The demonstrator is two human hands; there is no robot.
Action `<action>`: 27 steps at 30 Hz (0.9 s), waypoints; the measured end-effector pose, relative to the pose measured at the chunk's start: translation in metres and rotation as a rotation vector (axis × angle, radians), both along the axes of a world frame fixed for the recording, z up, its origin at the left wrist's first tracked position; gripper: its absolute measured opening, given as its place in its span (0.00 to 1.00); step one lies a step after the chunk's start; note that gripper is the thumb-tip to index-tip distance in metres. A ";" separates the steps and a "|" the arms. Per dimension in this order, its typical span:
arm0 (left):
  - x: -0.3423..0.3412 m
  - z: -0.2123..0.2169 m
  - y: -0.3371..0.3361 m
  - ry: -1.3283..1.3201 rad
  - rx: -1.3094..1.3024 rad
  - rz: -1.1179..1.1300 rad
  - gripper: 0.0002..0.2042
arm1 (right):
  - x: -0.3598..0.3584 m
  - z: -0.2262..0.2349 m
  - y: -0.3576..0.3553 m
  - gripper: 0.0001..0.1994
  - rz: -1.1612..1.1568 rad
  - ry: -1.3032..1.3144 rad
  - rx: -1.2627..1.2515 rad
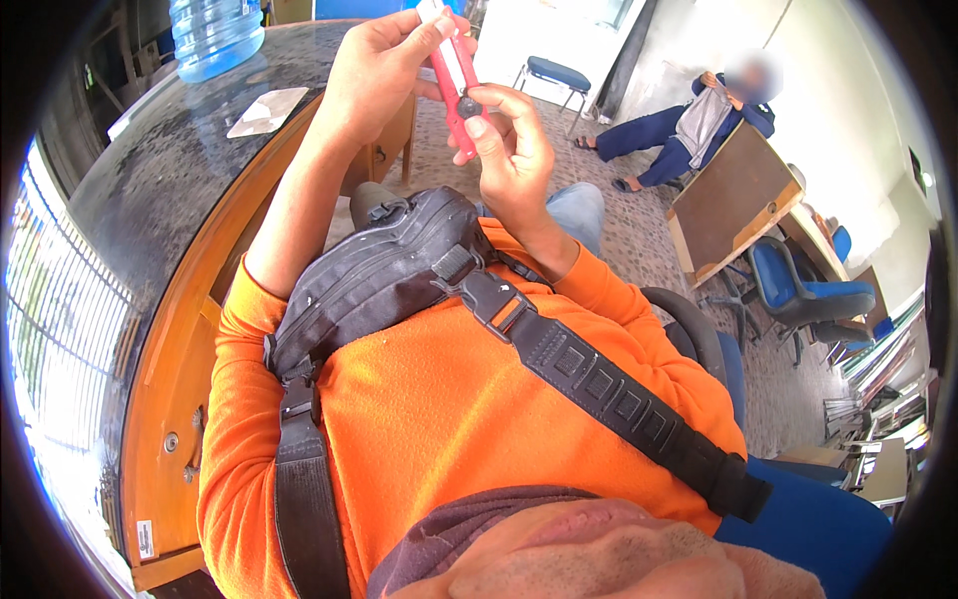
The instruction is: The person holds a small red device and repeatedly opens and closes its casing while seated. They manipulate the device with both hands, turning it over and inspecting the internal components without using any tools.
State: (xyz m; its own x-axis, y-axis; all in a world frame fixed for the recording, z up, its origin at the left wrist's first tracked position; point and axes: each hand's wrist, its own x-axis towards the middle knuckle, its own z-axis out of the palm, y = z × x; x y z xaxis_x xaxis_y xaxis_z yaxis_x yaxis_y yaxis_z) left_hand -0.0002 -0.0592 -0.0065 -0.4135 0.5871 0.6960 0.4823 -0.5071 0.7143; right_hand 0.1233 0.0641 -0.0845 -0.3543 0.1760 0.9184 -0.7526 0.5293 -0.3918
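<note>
Both my hands are raised over my lap at the top of the view, gripping a red box cutter (451, 72) with a pale strip along its body. My left hand (371, 72) closes round its upper end, the thumb pressed on a white part there. Lower down, my right hand (515, 168) pinches the tool beside a dark round knob (468, 107). Some fingers are hidden behind the body, and I cannot make out a bare blade. Across my chest sits a black bag (374, 270) on a wide strap.
At my left is a dark-topped wooden desk (150, 190) bearing a flat pale piece (267, 112) and a large blue water bottle (217, 40). A person (689, 135) sits beyond a wooden table (733, 200). Blue chairs (798, 285) stand at the right, another stool-like chair (557, 75) farther back.
</note>
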 end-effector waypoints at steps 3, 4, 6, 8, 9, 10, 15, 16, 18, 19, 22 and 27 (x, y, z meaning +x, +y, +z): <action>0.002 0.001 -0.003 -0.061 0.007 -0.068 0.16 | -0.002 0.000 -0.002 0.11 -0.005 0.034 -0.002; 0.011 0.006 -0.007 -0.113 0.007 -0.134 0.15 | -0.002 0.000 -0.002 0.11 -0.016 0.044 -0.013; 0.016 0.008 -0.005 -0.187 0.012 -0.217 0.13 | -0.002 -0.002 -0.003 0.11 -0.041 0.065 -0.034; 0.014 0.005 0.000 -0.231 0.027 -0.245 0.13 | -0.001 -0.002 -0.003 0.11 -0.069 0.067 -0.039; 0.015 0.005 0.000 -0.232 0.025 -0.251 0.13 | -0.001 -0.002 -0.003 0.11 -0.084 0.067 -0.042; 0.015 0.005 0.000 -0.232 0.022 -0.260 0.13 | -0.001 -0.002 -0.003 0.11 -0.084 0.069 -0.047; 0.015 0.008 0.004 -0.210 -0.013 -0.258 0.13 | -0.002 -0.002 0.001 0.11 -0.119 0.062 -0.054; 0.015 0.008 0.004 -0.212 -0.024 -0.260 0.12 | -0.002 -0.002 0.002 0.11 -0.125 0.064 -0.053; 0.010 0.004 0.010 -0.149 -0.038 -0.205 0.14 | -0.003 -0.003 0.006 0.11 -0.137 0.067 -0.050; 0.004 -0.002 0.017 -0.086 -0.039 -0.149 0.16 | -0.003 -0.003 0.007 0.11 -0.144 0.070 -0.051; -0.006 -0.007 0.028 0.009 -0.027 -0.144 0.19 | -0.003 -0.003 0.012 0.11 -0.166 0.081 -0.055; -0.010 -0.008 0.043 0.009 -0.038 -0.227 0.19 | -0.004 -0.005 0.022 0.11 -0.202 0.079 -0.059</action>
State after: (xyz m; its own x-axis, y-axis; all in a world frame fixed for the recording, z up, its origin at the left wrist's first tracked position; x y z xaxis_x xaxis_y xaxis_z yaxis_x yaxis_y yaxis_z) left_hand -0.0102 -0.0164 -0.0141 -0.2614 0.6903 0.6746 0.3655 -0.5760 0.7311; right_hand 0.1196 0.0858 -0.0890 -0.2339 0.2906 0.9278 -0.6629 0.6504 -0.3708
